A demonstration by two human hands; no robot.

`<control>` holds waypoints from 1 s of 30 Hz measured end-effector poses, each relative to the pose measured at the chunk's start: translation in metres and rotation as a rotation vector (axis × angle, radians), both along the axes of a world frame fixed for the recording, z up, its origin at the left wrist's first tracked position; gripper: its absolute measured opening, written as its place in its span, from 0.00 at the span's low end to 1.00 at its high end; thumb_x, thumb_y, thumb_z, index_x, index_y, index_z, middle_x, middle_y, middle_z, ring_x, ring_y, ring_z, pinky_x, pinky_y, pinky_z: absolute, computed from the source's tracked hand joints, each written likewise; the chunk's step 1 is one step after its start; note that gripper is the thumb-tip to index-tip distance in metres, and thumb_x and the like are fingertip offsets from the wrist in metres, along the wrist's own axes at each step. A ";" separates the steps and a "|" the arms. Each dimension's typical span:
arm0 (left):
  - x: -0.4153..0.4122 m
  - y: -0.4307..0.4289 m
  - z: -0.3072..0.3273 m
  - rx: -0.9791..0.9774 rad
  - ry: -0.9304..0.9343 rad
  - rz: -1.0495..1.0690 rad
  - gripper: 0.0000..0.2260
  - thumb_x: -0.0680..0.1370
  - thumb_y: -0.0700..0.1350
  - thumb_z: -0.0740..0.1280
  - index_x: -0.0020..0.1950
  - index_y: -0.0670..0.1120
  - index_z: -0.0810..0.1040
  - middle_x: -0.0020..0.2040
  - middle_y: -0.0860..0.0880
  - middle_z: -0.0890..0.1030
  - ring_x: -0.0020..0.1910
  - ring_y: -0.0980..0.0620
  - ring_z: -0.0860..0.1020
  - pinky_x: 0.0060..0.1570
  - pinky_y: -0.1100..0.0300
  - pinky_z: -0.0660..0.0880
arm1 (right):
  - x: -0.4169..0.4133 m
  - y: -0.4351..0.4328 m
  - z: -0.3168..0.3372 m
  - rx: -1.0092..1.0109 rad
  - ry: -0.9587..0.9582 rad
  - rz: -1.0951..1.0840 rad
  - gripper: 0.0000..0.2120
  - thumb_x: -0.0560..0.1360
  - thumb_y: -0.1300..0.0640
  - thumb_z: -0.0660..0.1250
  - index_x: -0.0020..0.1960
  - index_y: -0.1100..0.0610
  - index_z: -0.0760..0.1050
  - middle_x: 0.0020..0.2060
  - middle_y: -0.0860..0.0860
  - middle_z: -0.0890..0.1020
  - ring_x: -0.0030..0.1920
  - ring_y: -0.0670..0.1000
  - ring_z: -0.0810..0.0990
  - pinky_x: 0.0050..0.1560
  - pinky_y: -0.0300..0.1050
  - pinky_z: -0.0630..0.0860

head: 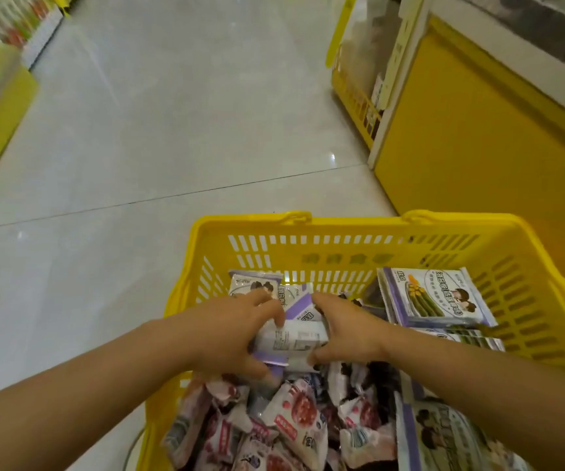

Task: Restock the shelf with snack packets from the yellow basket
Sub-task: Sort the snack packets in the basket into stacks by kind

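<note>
Nearest my view, at the close end of the yellow basket, lies a loose heap of small red-and-white pouches, puffy and crinkled. Just beyond them my left hand and right hand meet over the middle of the basket. Each is curled round one end of a short bundle of flat purple-and-white packets, thumbs on the near side and fingers wrapped over the far edge, so the bundle is clamped between the two hands. I cannot tell how many packets are in it. More of the same sort, the standing packets, lean on edge against the basket's right wall. I judge these flat packets light and thin, fairly stiff as a stack but slick, film against film, so the middle ones may squirt out if I squeeze only the ends. I would press across the broad faces and keep the thumbs underneath. The printed picture suggests brittle strips inside, so a firm hold without crushing seems right. The pouches look soft and airy, better scooped by the handful than stacked. The basket is just beside a yellow shelf unit on my right, over pale tiled floor; what it rests on I cannot tell, and the shelf to fill is not plainly in view.
</note>
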State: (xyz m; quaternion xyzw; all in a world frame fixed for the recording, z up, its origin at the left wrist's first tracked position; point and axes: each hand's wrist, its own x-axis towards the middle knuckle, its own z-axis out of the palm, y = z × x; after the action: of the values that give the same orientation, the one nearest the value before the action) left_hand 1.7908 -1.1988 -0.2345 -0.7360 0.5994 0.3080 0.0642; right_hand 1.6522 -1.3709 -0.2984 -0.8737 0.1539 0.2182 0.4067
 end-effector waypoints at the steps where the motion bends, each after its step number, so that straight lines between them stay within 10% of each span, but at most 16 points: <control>1: -0.001 0.005 0.002 -0.002 -0.064 -0.027 0.28 0.69 0.67 0.69 0.62 0.59 0.62 0.65 0.55 0.64 0.50 0.52 0.72 0.45 0.56 0.72 | -0.001 0.001 0.001 -0.009 -0.042 0.016 0.27 0.66 0.49 0.78 0.59 0.48 0.68 0.57 0.48 0.73 0.55 0.51 0.75 0.49 0.42 0.75; 6: -0.006 0.014 0.004 -0.025 -0.263 -0.058 0.29 0.69 0.64 0.69 0.62 0.57 0.59 0.69 0.52 0.60 0.44 0.47 0.75 0.38 0.56 0.68 | 0.002 0.003 0.021 0.109 -0.180 -0.032 0.23 0.65 0.57 0.76 0.53 0.39 0.70 0.46 0.42 0.79 0.43 0.42 0.80 0.38 0.38 0.78; 16: -0.010 0.013 0.001 -0.058 -0.120 0.094 0.59 0.72 0.49 0.74 0.60 0.68 0.16 0.76 0.56 0.47 0.39 0.51 0.76 0.33 0.56 0.74 | 0.002 -0.038 0.100 0.035 -0.178 -0.089 0.23 0.67 0.61 0.75 0.56 0.45 0.73 0.43 0.47 0.84 0.38 0.47 0.85 0.30 0.43 0.81; 20: -0.012 0.009 -0.001 0.028 -0.094 0.015 0.54 0.73 0.47 0.70 0.69 0.64 0.22 0.74 0.47 0.60 0.41 0.51 0.75 0.37 0.56 0.74 | -0.015 -0.068 0.123 -0.004 -0.147 -0.179 0.22 0.68 0.57 0.76 0.59 0.47 0.73 0.45 0.45 0.84 0.41 0.43 0.84 0.37 0.40 0.81; 23: -0.019 -0.002 0.000 0.149 -0.171 -0.076 0.40 0.75 0.47 0.67 0.77 0.58 0.42 0.54 0.45 0.78 0.43 0.48 0.74 0.40 0.54 0.74 | -0.033 -0.092 0.127 -0.028 -0.090 -0.249 0.16 0.70 0.56 0.74 0.54 0.49 0.72 0.44 0.47 0.84 0.38 0.44 0.84 0.34 0.39 0.81; 26: -0.028 -0.013 0.003 0.242 -0.221 -0.189 0.16 0.75 0.48 0.65 0.62 0.50 0.68 0.44 0.47 0.74 0.38 0.47 0.70 0.37 0.55 0.70 | -0.053 -0.111 0.121 -0.002 -0.025 -0.320 0.08 0.73 0.56 0.71 0.51 0.51 0.74 0.38 0.46 0.86 0.36 0.46 0.85 0.30 0.35 0.78; 30: -0.021 -0.028 0.023 0.128 -0.206 -0.099 0.09 0.75 0.50 0.63 0.54 0.52 0.70 0.40 0.52 0.71 0.37 0.52 0.70 0.33 0.59 0.65 | -0.079 -0.132 0.111 0.001 0.002 -0.397 0.07 0.75 0.60 0.69 0.47 0.50 0.74 0.34 0.43 0.85 0.35 0.45 0.85 0.29 0.34 0.76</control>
State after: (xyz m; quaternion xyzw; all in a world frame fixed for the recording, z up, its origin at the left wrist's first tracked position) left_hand 1.7694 -1.2265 -0.2119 -0.7278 0.6043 0.2647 0.1874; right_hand 1.5728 -1.5032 -0.1875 -0.8258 0.3232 0.1348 0.4421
